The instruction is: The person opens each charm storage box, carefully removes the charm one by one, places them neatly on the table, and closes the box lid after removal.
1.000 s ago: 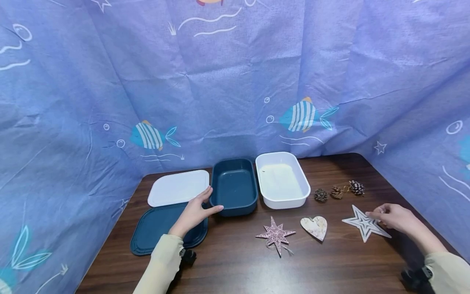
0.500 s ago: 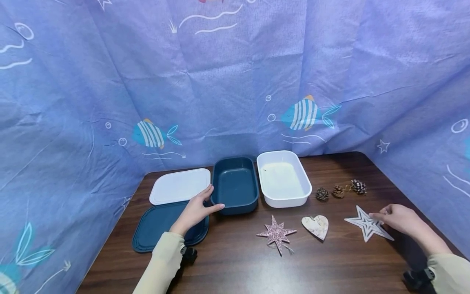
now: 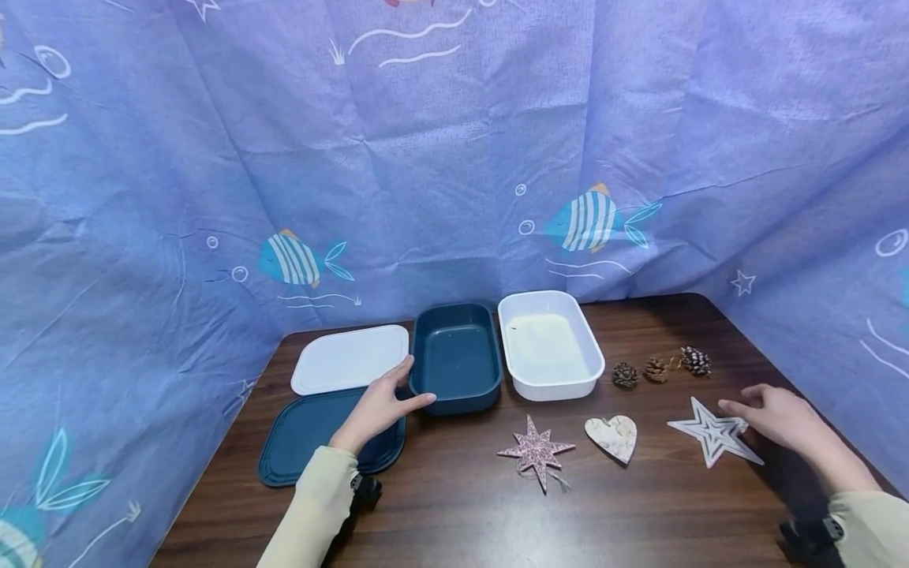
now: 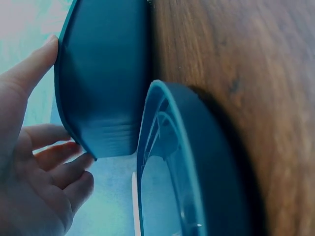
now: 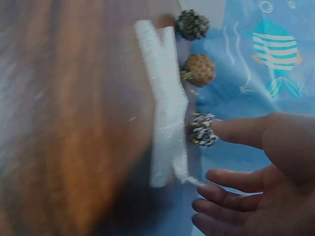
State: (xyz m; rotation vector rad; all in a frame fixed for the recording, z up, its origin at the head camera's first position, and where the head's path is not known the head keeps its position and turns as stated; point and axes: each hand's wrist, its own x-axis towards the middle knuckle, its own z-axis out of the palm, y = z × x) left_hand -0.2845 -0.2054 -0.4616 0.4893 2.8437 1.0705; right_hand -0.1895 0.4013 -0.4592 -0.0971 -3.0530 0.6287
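Observation:
In the head view my left hand [image 3: 381, 405] rests at the near left corner of a dark blue rectangular container [image 3: 457, 359], thumb and fingers spread along its rim. The left wrist view has the thumb tip and fingertips right at the rim of that container [image 4: 101, 73]. My right hand [image 3: 774, 414] hovers just over the right side of a silver-white star ornament [image 3: 713, 432] lying flat on the table. Thumb and fingers of the right hand [image 5: 266, 172] stand apart in the right wrist view, with the star [image 5: 167, 103] beyond the fingertips.
A white container [image 3: 547, 347] stands beside the blue one. White [image 3: 348, 359] and dark blue [image 3: 312, 434] lids lie at left. A pink glitter star [image 3: 536, 453], a heart ornament [image 3: 614, 439] and three pinecones [image 3: 656, 370] lie on the wooden table [image 3: 461, 505]. A printed curtain [image 3: 426, 158] hangs behind.
My right hand's thumb and fingers have parted from the star's edge and lifted slightly. The star stays flat on the table. My left hand keeps its place at the blue container.

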